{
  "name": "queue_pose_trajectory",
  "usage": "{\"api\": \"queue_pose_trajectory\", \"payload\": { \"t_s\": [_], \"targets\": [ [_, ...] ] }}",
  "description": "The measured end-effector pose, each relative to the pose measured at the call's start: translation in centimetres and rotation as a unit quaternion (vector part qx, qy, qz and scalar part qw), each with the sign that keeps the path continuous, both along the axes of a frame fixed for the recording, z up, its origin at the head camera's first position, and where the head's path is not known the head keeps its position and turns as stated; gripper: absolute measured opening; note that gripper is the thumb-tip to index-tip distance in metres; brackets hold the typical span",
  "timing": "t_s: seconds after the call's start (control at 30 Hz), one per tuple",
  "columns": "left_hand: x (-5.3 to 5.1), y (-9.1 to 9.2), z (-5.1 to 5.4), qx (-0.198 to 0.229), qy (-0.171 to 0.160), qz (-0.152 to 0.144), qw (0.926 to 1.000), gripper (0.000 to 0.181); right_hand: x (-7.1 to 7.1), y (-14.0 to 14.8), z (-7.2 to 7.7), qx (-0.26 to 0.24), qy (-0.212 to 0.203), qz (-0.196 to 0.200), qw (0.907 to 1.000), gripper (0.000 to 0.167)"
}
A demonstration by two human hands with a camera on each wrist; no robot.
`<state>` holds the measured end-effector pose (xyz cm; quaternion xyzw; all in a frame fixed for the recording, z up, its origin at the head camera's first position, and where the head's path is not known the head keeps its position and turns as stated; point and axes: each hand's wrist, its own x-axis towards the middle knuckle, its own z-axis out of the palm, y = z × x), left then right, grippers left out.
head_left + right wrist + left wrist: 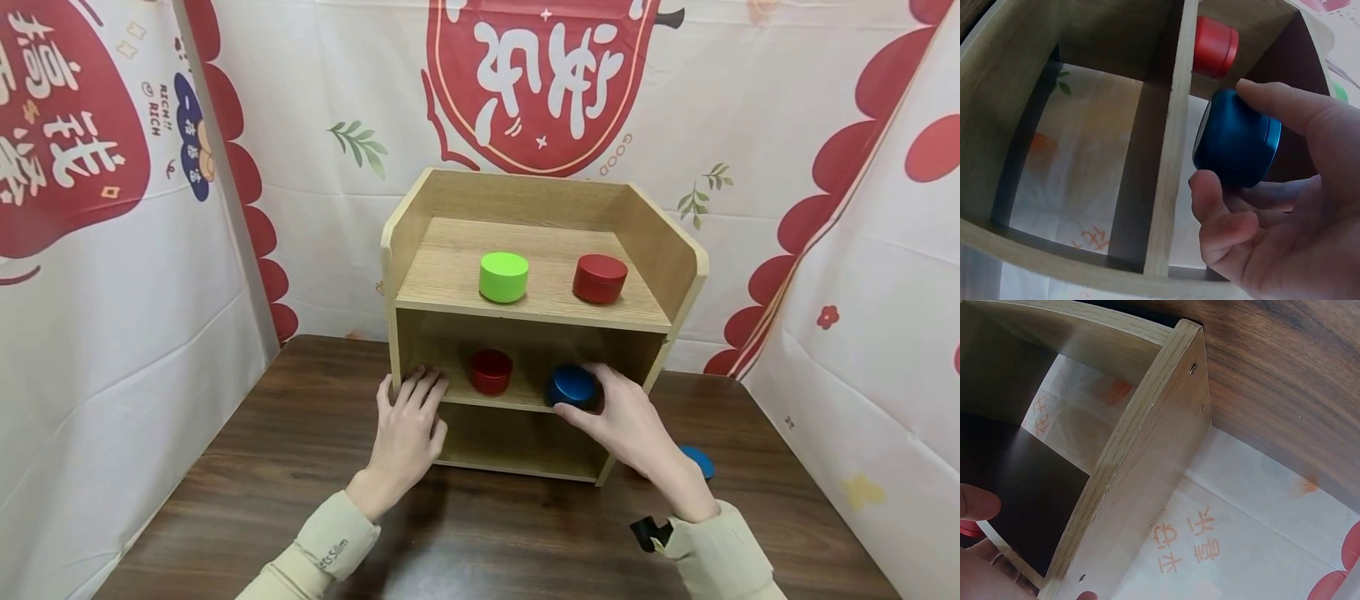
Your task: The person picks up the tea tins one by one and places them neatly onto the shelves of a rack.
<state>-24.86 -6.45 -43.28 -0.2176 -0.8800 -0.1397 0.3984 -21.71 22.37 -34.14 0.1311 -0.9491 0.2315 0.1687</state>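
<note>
Right hand point(630, 421) pinches blue tin point(572, 385) at shelf's point(450, 258) near right edge, left hand point(405, 429) grips its left; slipping fingertips could drop the tin.

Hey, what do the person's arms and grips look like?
The left pale beige fabric sleeve carries small dark lettering; the right pale beige fabric sleeve has a black piece, unclear what, beside it. Left grip and right grip are ungloved.

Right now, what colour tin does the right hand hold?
The tin is blue, clearest in the right wrist view.
</note>
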Motion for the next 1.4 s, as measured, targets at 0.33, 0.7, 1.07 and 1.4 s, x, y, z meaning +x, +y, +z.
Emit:
{"api": "queue_pose_trajectory", "payload": {
  "t_s": [0.33, 0.7, 1.07, 1.4],
  "targets": [
    [0.0, 0.0, 0.1, -0.003, -0.004, 0.004, 1.0, 0.05, -1.3, -1.0, -0.2, 0.023, 0.008, -0.054, 0.9982, 0.066],
    [0.0, 0.0, 0.1, -0.007, -0.01, 0.007, 0.9999, 0.049, -1.5, -1.1, -0.1, 0.049, 0.002, -0.081, 0.9955, 0.066],
    [-0.1, 0.0, 0.0, -0.002, 0.004, 0.004, 1.0, 0.051, -1.4, -1.1, 0.0, 0.057, -0.024, -0.087, 0.9943, 0.068],
    [0.2, 0.1, 0.1, 0.002, 0.001, 0.005, 1.0, 0.052, 1.5, -0.7, 0.6, 0.041, 0.006, -0.098, 0.9943, 0.066]
  ]
}}
